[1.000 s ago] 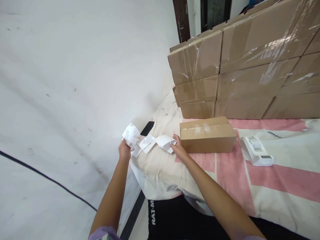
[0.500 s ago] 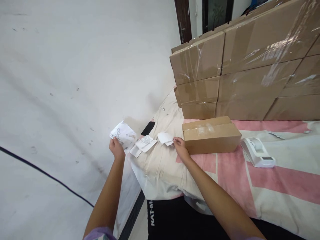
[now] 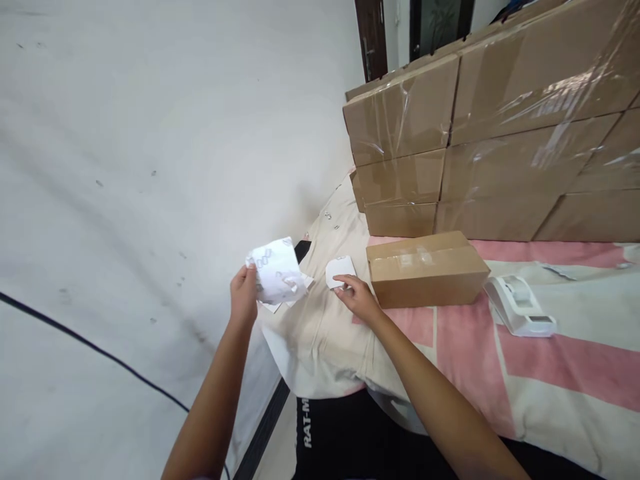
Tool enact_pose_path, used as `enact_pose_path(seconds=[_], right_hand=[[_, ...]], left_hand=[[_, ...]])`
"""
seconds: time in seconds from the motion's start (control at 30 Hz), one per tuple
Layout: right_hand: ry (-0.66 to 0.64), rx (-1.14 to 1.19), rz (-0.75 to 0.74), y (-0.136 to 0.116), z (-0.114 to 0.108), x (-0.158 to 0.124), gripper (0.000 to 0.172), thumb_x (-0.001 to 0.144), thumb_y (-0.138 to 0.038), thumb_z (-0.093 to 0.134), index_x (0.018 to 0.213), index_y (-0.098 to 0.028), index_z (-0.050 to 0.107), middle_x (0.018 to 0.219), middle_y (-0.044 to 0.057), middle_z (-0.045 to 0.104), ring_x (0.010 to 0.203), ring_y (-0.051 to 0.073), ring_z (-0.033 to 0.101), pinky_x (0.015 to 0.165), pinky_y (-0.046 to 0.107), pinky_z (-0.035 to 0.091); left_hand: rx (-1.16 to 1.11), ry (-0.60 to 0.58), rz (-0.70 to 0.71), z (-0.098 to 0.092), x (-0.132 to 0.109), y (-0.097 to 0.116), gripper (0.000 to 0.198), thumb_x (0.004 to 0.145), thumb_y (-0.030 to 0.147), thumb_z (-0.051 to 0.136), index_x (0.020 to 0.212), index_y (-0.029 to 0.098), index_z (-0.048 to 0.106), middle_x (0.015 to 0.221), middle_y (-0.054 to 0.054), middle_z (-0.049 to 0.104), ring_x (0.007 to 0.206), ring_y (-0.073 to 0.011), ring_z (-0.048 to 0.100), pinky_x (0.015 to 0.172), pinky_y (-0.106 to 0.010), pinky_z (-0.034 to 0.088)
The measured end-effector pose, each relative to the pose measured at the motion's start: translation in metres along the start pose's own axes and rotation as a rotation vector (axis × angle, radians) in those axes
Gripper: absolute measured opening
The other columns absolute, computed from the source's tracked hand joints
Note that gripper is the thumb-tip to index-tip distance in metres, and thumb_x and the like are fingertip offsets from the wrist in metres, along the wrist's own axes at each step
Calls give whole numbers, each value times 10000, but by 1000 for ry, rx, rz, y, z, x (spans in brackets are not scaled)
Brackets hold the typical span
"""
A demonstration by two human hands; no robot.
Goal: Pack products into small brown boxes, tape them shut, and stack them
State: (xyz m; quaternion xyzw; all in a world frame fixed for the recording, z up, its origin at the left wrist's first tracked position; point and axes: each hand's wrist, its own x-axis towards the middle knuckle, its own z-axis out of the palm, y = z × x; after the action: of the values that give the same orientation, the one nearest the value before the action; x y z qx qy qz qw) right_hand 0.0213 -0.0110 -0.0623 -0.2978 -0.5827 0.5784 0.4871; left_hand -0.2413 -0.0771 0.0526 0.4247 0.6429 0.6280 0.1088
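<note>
My left hand [image 3: 244, 293] pinches the left edge of a white paper sheet [image 3: 275, 267] with faint grey print, raised over the bed's near-left corner. Behind that sheet, small white papers [image 3: 271, 307] show only at their edges, and a black phone-like slab [image 3: 303, 249] is partly covered. My right hand [image 3: 357, 297] has its fingers at the lower edge of a small white piece of paper [image 3: 340, 268] with rounded corners, the index finger over it and the thumb beneath. Just right of that hand sits a taped brown cardboard box [image 3: 425, 270].
A white tape dispenser [image 3: 520, 307] stands right of the box. Behind rises a stack of plastic-wrapped cartons [image 3: 500, 167]. A patterned bedsheet [image 3: 465, 353] lies under everything. The white wall [image 3: 150, 133] borders the left, with a black cable [image 3: 100, 353] across it.
My left hand has moved right with its sheet, which now covers most of the small papers and part of the black slab. The paper at my right hand has turned flatter toward the camera.
</note>
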Motion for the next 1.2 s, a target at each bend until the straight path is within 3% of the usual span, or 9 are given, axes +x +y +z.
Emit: enact_pose_path(seconds=[0.1,0.17,0.3,0.4,0.5,0.63,0.8,1.0,1.2], right_hand=[[-92,67,6,1,4,2,377,806,-474,731,1105,-246,743,1079,69,736,1032,250,657,939,381,486],[-113,113,22,5,7,5,335,812,-529,707,940,-219,727,847,31,712,866,217,658,819,329,496],[-83,170,45,10,7,10,423,804,-587,678,646,-225,528,560,-44,494,588,144,492,612,267,423],[-63,196,46,8,5,12,426,800,-594,666,653,-233,496,568,-48,474,576,137,453,580,258,396],[-73,209,49,6,3,12,419,791,-592,671,662,-235,493,586,-45,461,571,132,425,565,259,361],[-83,206,57,1,3,10,442,776,-588,699,638,-235,471,585,-49,392,569,123,353,555,259,298],[-32,201,90,-1,2,12,535,741,-627,710,594,-238,373,586,-54,301,576,117,276,542,263,231],[1,237,174,8,5,13,503,751,-588,681,609,-236,350,578,-65,321,557,108,303,552,261,257],[4,245,223,14,8,11,433,754,-521,682,620,-228,394,571,-73,348,545,101,317,538,247,266]], left_hand=[[45,-174,-30,22,-29,-9,432,869,579,601,878,154,679,767,-24,664,709,-166,600,641,-254,484],[85,-262,-21,37,-46,-15,414,887,560,593,929,162,699,844,-48,701,785,-191,640,692,-273,515],[156,-275,45,59,-65,-16,467,896,487,637,1274,217,606,1291,-110,646,1134,-248,626,896,-342,525],[342,-249,295,63,-65,-5,499,901,430,663,1356,246,569,1428,-126,538,1304,-278,514,1059,-423,452],[650,-298,629,62,-59,7,306,930,388,633,1209,281,705,1448,-119,522,1340,-321,458,1115,-504,386],[811,-346,773,63,-51,16,156,938,342,628,988,297,769,1460,-86,535,1322,-335,456,1068,-525,392],[795,-367,861,65,-54,14,118,934,255,643,866,262,740,1366,-75,613,1276,-313,490,1014,-498,391],[598,-324,934,64,-76,6,86,907,211,690,855,259,738,1235,-82,654,1176,-281,543,987,-478,391],[400,-315,817,60,-84,-7,70,898,192,693,866,237,736,1245,-92,583,1180,-256,564,1030,-475,445]])
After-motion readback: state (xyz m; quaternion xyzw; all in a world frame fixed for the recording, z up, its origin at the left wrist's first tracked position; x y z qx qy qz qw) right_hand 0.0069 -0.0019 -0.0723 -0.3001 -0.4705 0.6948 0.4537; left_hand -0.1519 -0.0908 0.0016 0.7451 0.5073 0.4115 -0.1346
